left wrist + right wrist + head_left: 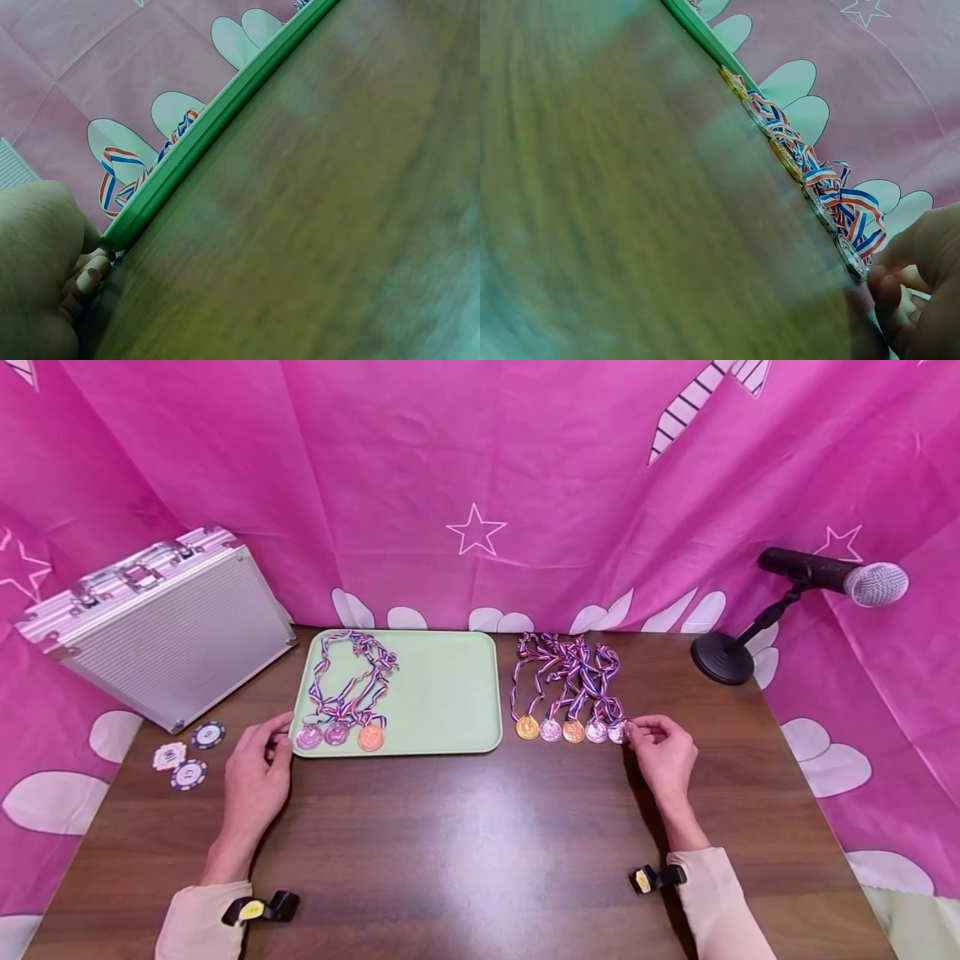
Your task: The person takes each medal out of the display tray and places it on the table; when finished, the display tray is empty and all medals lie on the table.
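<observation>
A light green tray lies at the table's middle with three medals and their striped ribbons at its left end. My left hand pinches the tray's near left corner; in the left wrist view curled fingertips sit against the tray's edge. To the right of the tray, several more medals lie in a row on the wood. At the row's right end my right hand pinches the last silver medal, which the right wrist view shows as the medal beside the curled fingers.
A shut aluminium case lies at the far left with three poker chips in front of it. A microphone on a round-based stand sits at the far right. Pink cloth hangs behind and drapes both sides.
</observation>
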### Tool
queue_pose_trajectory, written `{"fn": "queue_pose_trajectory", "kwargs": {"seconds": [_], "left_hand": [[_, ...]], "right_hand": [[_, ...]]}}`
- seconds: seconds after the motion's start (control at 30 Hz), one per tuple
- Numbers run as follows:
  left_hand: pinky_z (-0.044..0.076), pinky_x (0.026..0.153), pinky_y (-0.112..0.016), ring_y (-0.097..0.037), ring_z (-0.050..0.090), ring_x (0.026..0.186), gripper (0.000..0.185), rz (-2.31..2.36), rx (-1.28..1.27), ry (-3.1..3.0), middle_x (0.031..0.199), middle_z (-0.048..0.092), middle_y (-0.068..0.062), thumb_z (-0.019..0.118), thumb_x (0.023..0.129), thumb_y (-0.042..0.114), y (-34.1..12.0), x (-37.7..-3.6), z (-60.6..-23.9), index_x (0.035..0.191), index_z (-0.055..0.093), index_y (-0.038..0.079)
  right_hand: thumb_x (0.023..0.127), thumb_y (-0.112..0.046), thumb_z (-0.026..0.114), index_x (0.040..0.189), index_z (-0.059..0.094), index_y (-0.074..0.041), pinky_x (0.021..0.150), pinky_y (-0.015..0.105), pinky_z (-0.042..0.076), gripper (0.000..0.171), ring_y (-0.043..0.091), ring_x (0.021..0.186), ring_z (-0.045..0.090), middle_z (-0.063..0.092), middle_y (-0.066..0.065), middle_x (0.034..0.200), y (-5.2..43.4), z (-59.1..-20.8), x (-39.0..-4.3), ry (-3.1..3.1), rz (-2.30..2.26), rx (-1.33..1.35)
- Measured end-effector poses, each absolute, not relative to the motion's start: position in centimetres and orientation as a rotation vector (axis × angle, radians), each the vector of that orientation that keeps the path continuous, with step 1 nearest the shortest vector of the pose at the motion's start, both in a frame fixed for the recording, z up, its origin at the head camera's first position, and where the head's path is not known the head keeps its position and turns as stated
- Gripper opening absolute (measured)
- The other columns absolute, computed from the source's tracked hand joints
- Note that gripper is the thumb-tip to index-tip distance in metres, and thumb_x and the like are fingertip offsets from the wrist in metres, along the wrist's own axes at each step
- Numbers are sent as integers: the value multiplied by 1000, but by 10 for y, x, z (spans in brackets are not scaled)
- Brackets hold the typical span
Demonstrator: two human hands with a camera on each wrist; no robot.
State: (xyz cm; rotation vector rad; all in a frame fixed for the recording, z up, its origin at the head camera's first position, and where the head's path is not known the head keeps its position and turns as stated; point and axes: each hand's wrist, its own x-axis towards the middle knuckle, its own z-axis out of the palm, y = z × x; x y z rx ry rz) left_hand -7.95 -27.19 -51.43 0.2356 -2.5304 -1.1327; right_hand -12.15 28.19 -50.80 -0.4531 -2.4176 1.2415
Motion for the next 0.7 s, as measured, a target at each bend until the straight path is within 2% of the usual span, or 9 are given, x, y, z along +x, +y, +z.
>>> {"fn": "queue_pose_trajectory", "kwargs": {"seconds": [0.13, 0.23, 0.3, 0.47, 0.53, 0.63, 0.7], "left_hand": [[38, 83, -23, -13, 51, 96, 37, -1131, 236, -2529, 119, 67, -19, 57, 109, 2, -272, -80, -515, 143, 72, 1], [37, 83, -23, -13, 51, 96, 36, -1134, 230, -2524, 118, 67, -19, 58, 109, 3, -272, -81, -515, 143, 72, 1], [37, 83, -22, -13, 50, 95, 36, -1137, 224, -2520, 118, 67, -19, 58, 109, 3, -272, -81, -515, 143, 72, 1], [36, 82, -21, -11, 50, 95, 36, -1140, 215, -2507, 118, 68, -18, 59, 109, 1, -271, -81, -514, 142, 73, 1], [36, 82, -21, -11, 50, 95, 36, -1139, 215, -2505, 117, 68, -18, 59, 109, 1, -271, -80, -514, 141, 73, 1], [37, 83, -22, -13, 51, 96, 36, -1134, 216, -2509, 117, 67, -18, 59, 109, 1, -271, -80, -515, 142, 72, 1], [37, 83, -23, -15, 51, 96, 36, -1129, 216, -2515, 118, 67, -18, 58, 109, 2, -271, -80, -515, 142, 72, 0]], "right_hand": [[95, -5, 83, 99, 83, 2, 58, 10, 47, 8, -10, 57, 60, 73, -6, 73, 276, -503, -119, -2280, 1309, -438], [94, -2, 83, 101, 82, 3, 58, 10, 48, 8, -7, 59, 61, 71, -8, 75, 266, -497, -117, -2189, 1364, -389], [94, 0, 84, 102, 82, 4, 58, 9, 48, 9, -6, 60, 60, 71, -3, 77, 257, -493, -115, -2140, 1399, -347], [92, 11, 81, 103, 78, 13, 58, 9, 46, 11, -3, 62, 58, 72, 25, 81, 225, -479, -109, -2087, 1463, -211], [91, 15, 80, 102, 76, 16, 59, 9, 46, 12, -2, 63, 58, 71, 32, 82, 209, -469, -105, -2099, 1477, -148], [89, 17, 80, 100, 75, 16, 59, 9, 46, 12, -1, 64, 58, 71, 32, 81, 187, -460, -99, -2137, 1494, -63], [89, 15, 82, 99, 77, 12, 60, 9, 46, 12, -1, 65, 58, 73, 27, 80, 178, -465, -98, -2166, 1523, -17]]}}
